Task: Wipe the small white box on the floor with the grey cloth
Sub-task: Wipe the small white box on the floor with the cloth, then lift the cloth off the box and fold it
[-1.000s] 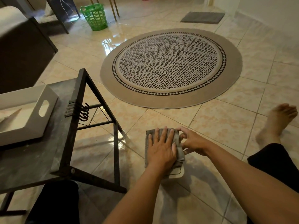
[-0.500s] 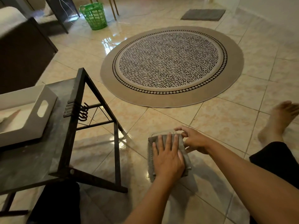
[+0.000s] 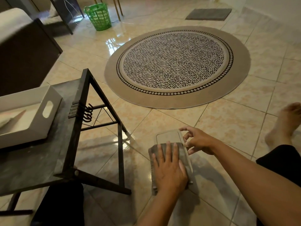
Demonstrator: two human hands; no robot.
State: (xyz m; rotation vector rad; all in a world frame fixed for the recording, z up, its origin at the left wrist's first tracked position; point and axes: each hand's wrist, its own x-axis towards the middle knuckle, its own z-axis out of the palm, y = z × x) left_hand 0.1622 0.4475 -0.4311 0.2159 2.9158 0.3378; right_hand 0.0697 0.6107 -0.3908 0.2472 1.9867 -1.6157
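Note:
The small white box (image 3: 168,136) lies flat on the tiled floor in front of me, its far half uncovered. A grey cloth (image 3: 183,152) covers its near half. My left hand (image 3: 169,168) presses flat on the cloth with fingers spread. My right hand (image 3: 197,140) holds the box's right edge with its fingertips. The near end of the box is hidden under the cloth and my left hand.
A low black metal-framed table (image 3: 78,128) stands to the left with a white tray (image 3: 35,118) on it. A round patterned rug (image 3: 177,66) lies beyond the box. Further back are a green basket (image 3: 98,16) and a grey mat (image 3: 208,13). My bare foot (image 3: 286,123) rests at right.
My left hand has slid the cloth toward me along the box, uncovering the box's far half. My right hand stays at the box's right edge.

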